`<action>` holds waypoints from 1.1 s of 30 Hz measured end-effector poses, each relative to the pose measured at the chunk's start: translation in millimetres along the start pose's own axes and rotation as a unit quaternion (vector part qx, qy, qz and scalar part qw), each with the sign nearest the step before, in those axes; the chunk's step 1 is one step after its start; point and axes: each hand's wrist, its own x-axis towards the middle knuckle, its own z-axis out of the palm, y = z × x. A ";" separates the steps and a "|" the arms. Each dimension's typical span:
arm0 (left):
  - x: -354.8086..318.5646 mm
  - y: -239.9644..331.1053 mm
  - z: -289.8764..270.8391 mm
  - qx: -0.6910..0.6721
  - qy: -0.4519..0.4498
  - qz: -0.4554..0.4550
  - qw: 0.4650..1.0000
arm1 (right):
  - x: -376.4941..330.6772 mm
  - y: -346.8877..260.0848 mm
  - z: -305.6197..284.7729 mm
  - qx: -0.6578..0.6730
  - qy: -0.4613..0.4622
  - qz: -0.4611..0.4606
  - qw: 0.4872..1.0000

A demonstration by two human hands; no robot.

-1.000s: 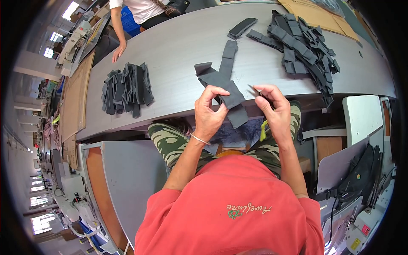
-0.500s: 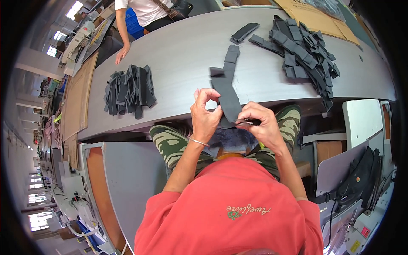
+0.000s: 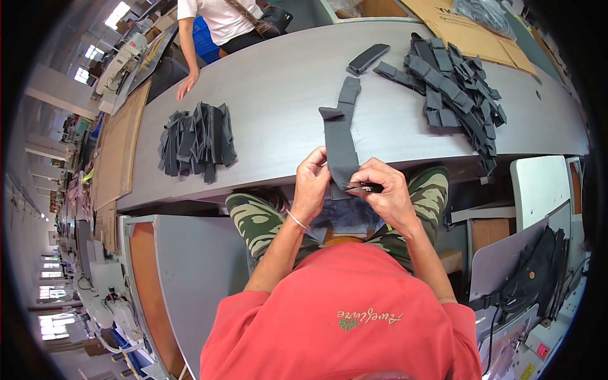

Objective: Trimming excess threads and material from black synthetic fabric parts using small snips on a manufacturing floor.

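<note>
A dark grey fabric strip point(image 3: 341, 147) hangs over the table's near edge, its far part lying on the tabletop. My left hand point(image 3: 311, 189) pinches the strip's left edge between thumb and fingers. In my right hand point(image 3: 387, 190) are small black thread snips point(image 3: 367, 187), their tip at the strip's lower right edge. The right fingers are also against the fabric there. Whether the blades are apart is too small to tell. The far end of the strip has stitched folds, and a flap stands up at its left side.
A neat bundle of grey strips point(image 3: 197, 140) lies on the left of the grey table point(image 3: 278, 82). A tangled heap of strips point(image 3: 446, 85) is at the right, with a folded piece point(image 3: 368, 59) beside it. Cardboard point(image 3: 472, 31) covers the far right. Across the table, a person's hand point(image 3: 187, 85) rests near its edge.
The flap near the strip's far end has settled and the strip lies straighter. The snips show more plainly now, at the fabric's edge. Both hands keep about the same place.
</note>
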 end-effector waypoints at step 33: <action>0.7 16.0 15.3 0.020 -0.002 -0.025 1.000 | 20.8 9.1 -21.1 -0.227 0.130 -0.103 0.960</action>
